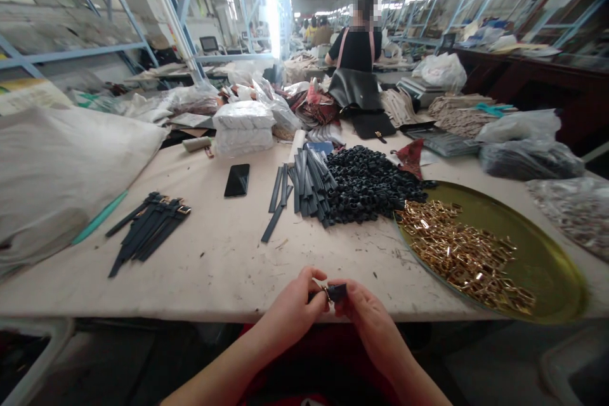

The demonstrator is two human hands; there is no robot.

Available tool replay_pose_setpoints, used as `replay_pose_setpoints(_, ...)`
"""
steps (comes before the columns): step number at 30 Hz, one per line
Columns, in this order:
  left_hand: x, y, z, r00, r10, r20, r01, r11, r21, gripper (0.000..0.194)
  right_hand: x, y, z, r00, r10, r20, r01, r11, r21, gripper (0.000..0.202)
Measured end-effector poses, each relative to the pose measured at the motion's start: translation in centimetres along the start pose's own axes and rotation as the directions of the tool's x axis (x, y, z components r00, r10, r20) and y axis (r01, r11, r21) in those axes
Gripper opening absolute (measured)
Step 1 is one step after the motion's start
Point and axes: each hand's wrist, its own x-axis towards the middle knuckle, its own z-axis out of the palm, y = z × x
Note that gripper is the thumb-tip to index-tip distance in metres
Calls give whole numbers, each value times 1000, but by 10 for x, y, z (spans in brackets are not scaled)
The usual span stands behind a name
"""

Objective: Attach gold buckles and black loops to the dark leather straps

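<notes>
At the table's front edge, my left hand (302, 297) and my right hand (364, 307) meet over a dark leather strap (338, 292) with a small gold buckle (326, 292) on it. My left fingers are closed at the buckle end, and my right thumb and fingers pinch the strap's other side. Beyond my hands lie loose dark straps (309, 184) beside a heap of small black loops (375, 184). Gold buckles (461, 254) fill part of a round tray (556, 266) on the right. Straps with buckles attached (151, 228) lie in a bundle on the left.
A black phone (236, 180) lies on the pale table (219, 260). A large white sack (71, 171) stands at left. Plastic-wrapped packs (244, 127) and a black bag (356, 92) are at the back. Farther off, a person (359, 47) has their back turned.
</notes>
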Motion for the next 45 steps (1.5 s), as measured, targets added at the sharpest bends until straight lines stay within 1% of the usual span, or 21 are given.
replay_pose_setpoints(2,0,-1,-1,1000,-14,8,13,1000,13,26,-2,1,0,999,37,8,-38,990,135,35)
replay_pose_setpoints(4,-1,0,-2,1000,-24,7,24,1000,20,28,-4,3,0,997,71,32,-76,975,208,26)
replay_pose_setpoints(6,-3,2,-3,1000,-27,-10,27,999,24,27,-6,7,2,993,90,70,-103,972,213,20)
replay_pose_setpoints(8,-5,4,-4,999,-29,-32,30,998,49,25,-7,9,3,984,122,128,-148,965,215,21)
replay_pose_setpoints(12,-8,9,-5,997,-59,-41,66,975,211,24,-10,10,1,945,191,266,-261,930,258,20)
replay_pose_setpoints(14,-10,10,-5,998,-63,-31,69,961,267,22,-12,10,-1,924,235,302,-324,900,291,20)
replay_pose_setpoints(16,-11,12,-4,998,-57,-28,62,955,291,20,-13,10,-1,914,269,303,-364,874,323,18)
replay_pose_setpoints(18,-13,13,-3,998,-57,-31,64,955,289,20,-15,10,-1,919,261,294,-354,875,329,17)
replay_pose_setpoints(20,-15,15,-3,998,-62,-13,63,975,211,19,-15,8,1,935,205,288,-294,904,311,17)
replay_pose_setpoints(23,-17,20,-6,998,-52,48,53,998,-33,19,-15,1,4,964,103,246,-163,957,239,22)
replay_pose_setpoints(25,-18,24,-9,996,-46,74,57,985,-165,21,-14,-4,5,986,56,156,-77,989,129,25)
replay_pose_setpoints(27,-19,25,-12,996,-40,81,57,973,-223,22,-12,-7,6,1000,-2,23,3,999,-40,28)
replay_pose_setpoints(29,-19,23,-13,996,-29,87,49,970,-238,21,-10,-7,5,987,-106,-119,78,972,-223,30)
replay_pose_setpoints(31,-19,18,-13,993,-27,113,55,967,-250,24,-8,-5,2,961,-201,-189,121,923,-365,30)
replay_pose_setpoints(32,-18,16,-12,991,-35,133,69,962,-263,25,-8,-3,0,956,-230,-182,136,898,-418,29)
replay_pose_setpoints(33,-18,13,-11,987,-45,153,87,956,-282,26,-8,-2,-2,959,-240,-150,147,875,-462,28)
replay_pose_setpoints(35,-16,10,-9,980,-69,186,128,936,-327,26,-9,1,-6,972,-228,-51,167,830,-532,24)
replay_pose_setpoints(37,-15,8,-6,973,-96,210,168,917,-361,27,-10,3,-9,972,-234,6,192,782,-592,20)
replay_pose_setpoints(39,-14,9,-3,966,-131,223,209,903,-375,26,-11,5,-9,963,-270,-9,202,745,-636,19)
replay_pose_setpoints(41,-13,10,1,961,-151,232,233,896,-378,24,-11,7,-7,949,-309,-69,191,732,-654,18)
replay_pose_setpoints(45,-11,9,7,956,-155,249,248,881,-402,23,-9,11,-1,929,-321,-182,150,779,-609,21)
